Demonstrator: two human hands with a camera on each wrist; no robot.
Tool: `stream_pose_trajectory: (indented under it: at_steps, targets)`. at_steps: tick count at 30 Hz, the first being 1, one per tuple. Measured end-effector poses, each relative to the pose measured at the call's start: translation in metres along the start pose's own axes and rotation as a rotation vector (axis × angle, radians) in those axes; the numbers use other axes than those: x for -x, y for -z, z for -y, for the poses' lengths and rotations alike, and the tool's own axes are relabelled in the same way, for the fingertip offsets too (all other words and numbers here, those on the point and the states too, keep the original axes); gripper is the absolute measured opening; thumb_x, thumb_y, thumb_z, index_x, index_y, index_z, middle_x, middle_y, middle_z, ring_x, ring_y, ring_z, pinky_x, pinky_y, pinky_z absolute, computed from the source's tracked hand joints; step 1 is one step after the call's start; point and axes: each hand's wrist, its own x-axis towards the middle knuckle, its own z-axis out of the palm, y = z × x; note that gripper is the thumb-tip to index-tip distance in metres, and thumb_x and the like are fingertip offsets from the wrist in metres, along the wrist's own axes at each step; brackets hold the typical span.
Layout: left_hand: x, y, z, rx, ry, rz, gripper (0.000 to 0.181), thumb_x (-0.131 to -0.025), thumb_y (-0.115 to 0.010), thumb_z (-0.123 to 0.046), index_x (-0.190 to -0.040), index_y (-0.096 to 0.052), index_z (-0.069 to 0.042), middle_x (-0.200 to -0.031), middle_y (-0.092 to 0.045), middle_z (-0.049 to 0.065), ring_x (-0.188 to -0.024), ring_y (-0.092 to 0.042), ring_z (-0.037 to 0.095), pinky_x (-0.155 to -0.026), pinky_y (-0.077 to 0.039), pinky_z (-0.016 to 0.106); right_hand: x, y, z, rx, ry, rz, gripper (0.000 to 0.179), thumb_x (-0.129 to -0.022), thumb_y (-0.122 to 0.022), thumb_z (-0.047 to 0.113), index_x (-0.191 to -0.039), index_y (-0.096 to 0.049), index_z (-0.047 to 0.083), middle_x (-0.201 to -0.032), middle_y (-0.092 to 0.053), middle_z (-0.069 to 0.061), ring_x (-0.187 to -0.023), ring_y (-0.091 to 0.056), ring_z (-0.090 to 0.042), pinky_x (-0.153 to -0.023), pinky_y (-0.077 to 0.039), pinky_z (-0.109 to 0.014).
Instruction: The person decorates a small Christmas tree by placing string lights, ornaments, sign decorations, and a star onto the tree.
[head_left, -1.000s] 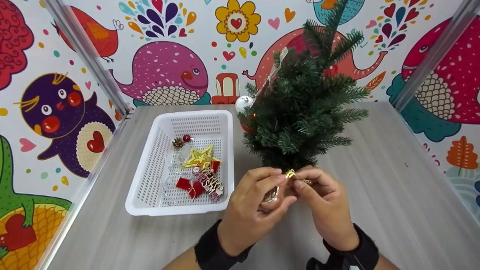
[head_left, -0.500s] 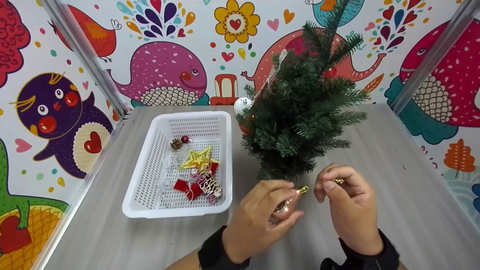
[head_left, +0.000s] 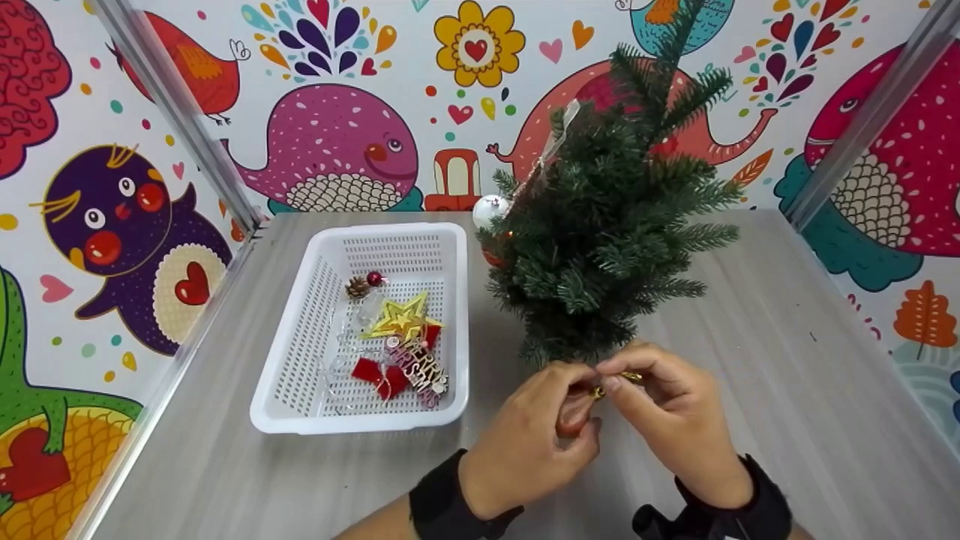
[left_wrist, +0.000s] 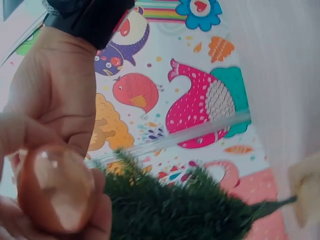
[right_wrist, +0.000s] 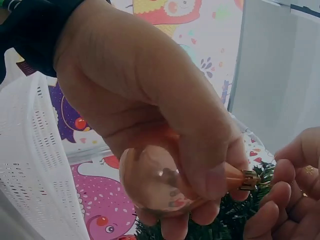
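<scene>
In the head view my left hand (head_left: 525,439) grips a shiny copper-coloured Christmas bauble (head_left: 573,420), its fingers covering much of it. The bauble's rounded body (left_wrist: 60,190) fills the low left of the left wrist view. Its gold cap (right_wrist: 248,180) points toward my right hand in the right wrist view. My right hand (head_left: 675,412) pinches a gold cord (head_left: 632,376) right beside the cap, fingertips close to the left hand's. Just behind both hands stands a small green artificial Christmas tree (head_left: 600,262).
Left of the hands sits a white perforated basket (head_left: 352,424) holding a gold star (head_left: 405,319), a Merry Christmas sign (head_left: 424,367), a red bow (head_left: 379,375) and a pine cone (head_left: 358,287). A white bauble (head_left: 490,210) hangs at the tree's left. Patterned walls enclose the table.
My right hand first drew off to the right with the cord, stretching it from the cap, then came back left against the bauble's top. The left hand moved slightly toward the right and kept its grip.
</scene>
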Motion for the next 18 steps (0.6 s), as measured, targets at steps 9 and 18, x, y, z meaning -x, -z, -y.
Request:
stream_pose_trajectory:
  at_steps: [9,18]
  targets:
    - [0.0002,-0.0044,-0.0019,0.091,0.003,-0.128,0.017,-0.092,-0.071,-0.003,-0.109,-0.067,-0.006,-0.102,-0.073,0.005,-0.097,-0.07,0.013,-0.088,-0.055,0.018,-0.0008,-0.0058,-0.0031,0.161,0.008,0.038,0.036,-0.086,-0.061,-0.025,-0.105,-0.072,0.003,-0.099,-0.074,0.001,-0.09,-0.069,-0.009,-0.075,-0.055,-0.02]
    - [-0.0065,0.0042,-0.0087,0.259,0.031,-0.247,0.009,-0.094,-0.071,0.001,-0.101,-0.068,-0.005,-0.104,-0.073,0.007,-0.102,-0.071,0.015,-0.091,-0.059,0.026,-0.0033,-0.0076,0.0027,0.133,0.041,0.055,0.035,-0.089,-0.059,-0.025,-0.11,-0.07,0.001,-0.1,-0.072,-0.003,-0.092,-0.069,-0.012,-0.083,-0.056,-0.021]
